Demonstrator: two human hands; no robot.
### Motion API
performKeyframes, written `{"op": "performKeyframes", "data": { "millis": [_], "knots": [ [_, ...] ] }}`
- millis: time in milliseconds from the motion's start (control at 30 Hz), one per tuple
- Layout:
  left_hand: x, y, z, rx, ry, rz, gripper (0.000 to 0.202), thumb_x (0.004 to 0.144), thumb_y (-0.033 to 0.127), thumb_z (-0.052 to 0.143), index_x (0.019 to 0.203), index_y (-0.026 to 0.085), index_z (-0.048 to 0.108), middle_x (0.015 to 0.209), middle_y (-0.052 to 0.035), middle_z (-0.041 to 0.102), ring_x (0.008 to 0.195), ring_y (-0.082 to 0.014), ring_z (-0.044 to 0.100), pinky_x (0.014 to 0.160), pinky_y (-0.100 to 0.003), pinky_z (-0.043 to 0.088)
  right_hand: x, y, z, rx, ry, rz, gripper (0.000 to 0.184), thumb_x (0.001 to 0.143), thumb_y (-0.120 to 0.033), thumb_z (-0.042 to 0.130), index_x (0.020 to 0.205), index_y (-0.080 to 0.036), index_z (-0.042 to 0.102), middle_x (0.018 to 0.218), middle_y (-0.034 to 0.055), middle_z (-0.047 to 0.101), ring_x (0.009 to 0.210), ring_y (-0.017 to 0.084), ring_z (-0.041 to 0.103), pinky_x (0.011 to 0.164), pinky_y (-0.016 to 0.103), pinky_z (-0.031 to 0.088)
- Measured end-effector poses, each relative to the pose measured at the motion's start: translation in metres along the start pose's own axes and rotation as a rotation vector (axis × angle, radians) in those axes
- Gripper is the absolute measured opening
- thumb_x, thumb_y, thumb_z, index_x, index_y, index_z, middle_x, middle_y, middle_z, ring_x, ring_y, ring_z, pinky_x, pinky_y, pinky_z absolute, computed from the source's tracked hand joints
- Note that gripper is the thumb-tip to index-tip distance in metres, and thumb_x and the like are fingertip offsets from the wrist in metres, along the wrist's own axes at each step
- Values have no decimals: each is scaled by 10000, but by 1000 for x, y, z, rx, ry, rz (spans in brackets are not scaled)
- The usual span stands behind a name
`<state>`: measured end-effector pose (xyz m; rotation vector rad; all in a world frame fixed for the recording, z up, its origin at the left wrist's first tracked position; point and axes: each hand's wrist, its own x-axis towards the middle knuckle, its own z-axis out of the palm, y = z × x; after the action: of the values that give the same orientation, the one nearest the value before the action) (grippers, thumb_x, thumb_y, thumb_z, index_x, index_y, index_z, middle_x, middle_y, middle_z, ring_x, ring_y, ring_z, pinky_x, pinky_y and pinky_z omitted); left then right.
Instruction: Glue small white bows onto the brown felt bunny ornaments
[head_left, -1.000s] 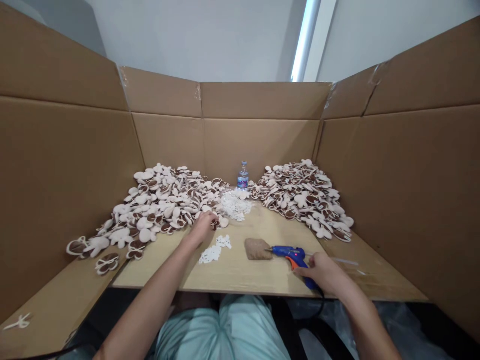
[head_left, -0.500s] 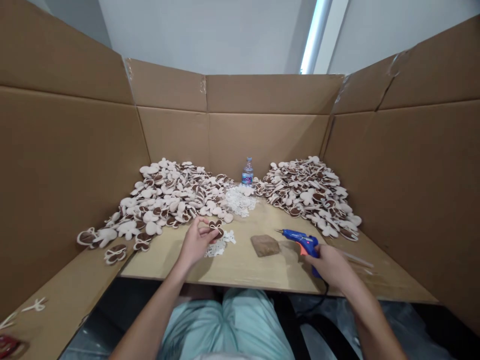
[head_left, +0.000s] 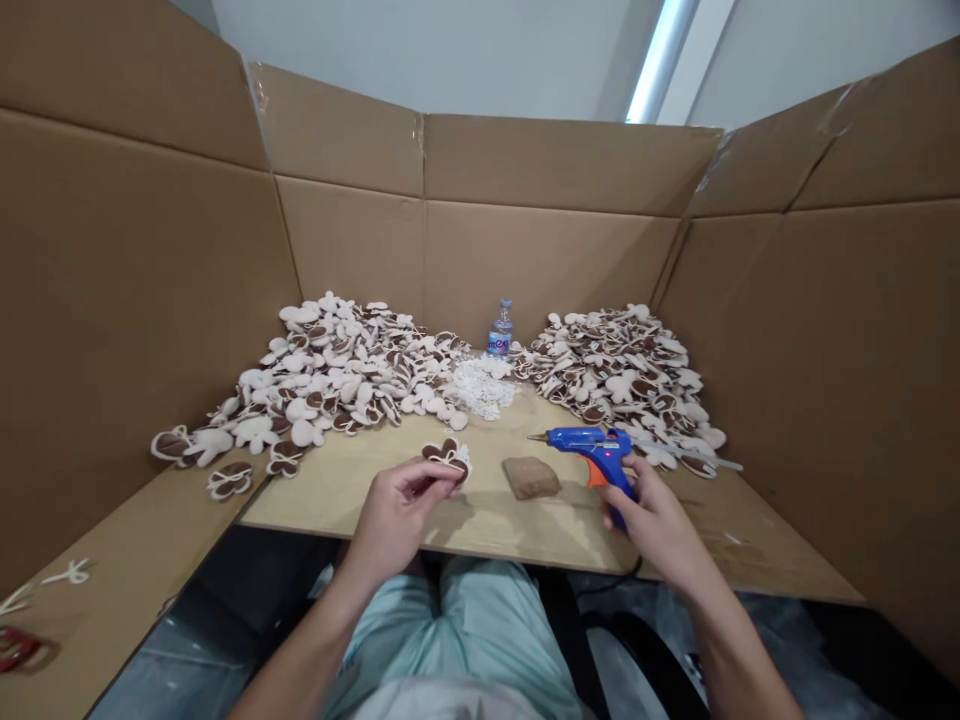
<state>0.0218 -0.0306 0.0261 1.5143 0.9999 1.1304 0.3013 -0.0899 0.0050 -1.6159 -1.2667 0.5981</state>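
Observation:
Between the thumb and fingers of my left hand (head_left: 401, 515) is a brown felt piece (head_left: 448, 455) with a pale edge and a cream string bow. Small white cutouts (head_left: 466, 460) lie partly hidden behind it. My right hand (head_left: 651, 510) grips the handle of a blue hot glue gun (head_left: 600, 445) with an orange trigger. Its nozzle points left, and a clear glue stick (head_left: 705, 458) sticks out at the rear. Below the nozzle, on the table, lies a flat brown block (head_left: 531, 478), touched by neither hand.
Heaps of similar felt pieces stand left (head_left: 352, 370) and right (head_left: 626, 375). Between them are a white pile of cutouts (head_left: 486, 388) and a water bottle (head_left: 500, 330). Cardboard walls (head_left: 555, 165) surround the table. A red object (head_left: 16, 648) and string bows (head_left: 71, 573) lie far left.
The glue gun has risen off the tabletop and moved slightly left. My left hand has brought the felt piece a little to the right. The camera view has shifted slightly.

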Motion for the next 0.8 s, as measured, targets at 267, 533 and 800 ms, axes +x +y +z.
{"op": "performKeyframes", "data": {
  "millis": [267, 533, 800],
  "knots": [
    [-10, -1, 1, 9, -99, 25, 234, 821, 323, 655, 1004, 231, 766, 1072, -62, 755, 1026, -247, 672, 864, -342, 547, -26, -25, 16, -159, -8, -219, 283, 818, -430, 613, 979, -202, 564, 783, 35, 664, 676, 184, 602, 591, 248, 470],
    [-15, 4, 4, 18, -144, -25, 213, 802, 299, 659, 965, 232, 777, 1070, -72, 762, 1001, -271, 683, 900, -410, 517, -36, -26, 28, -242, -74, -291, 229, 872, -398, 564, 902, -175, 605, 662, -7, 602, 567, 133, 504, 535, 221, 384],
    [-17, 6, 5, -52, -173, -65, 202, 779, 279, 687, 950, 226, 779, 1036, -70, 774, 942, -252, 705, 855, -379, 531, -34, -27, 26, -269, -69, -302, 194, 858, -353, 566, 885, -168, 618, 637, -12, 596, 547, 127, 490, 500, 215, 348]
  ]
}}
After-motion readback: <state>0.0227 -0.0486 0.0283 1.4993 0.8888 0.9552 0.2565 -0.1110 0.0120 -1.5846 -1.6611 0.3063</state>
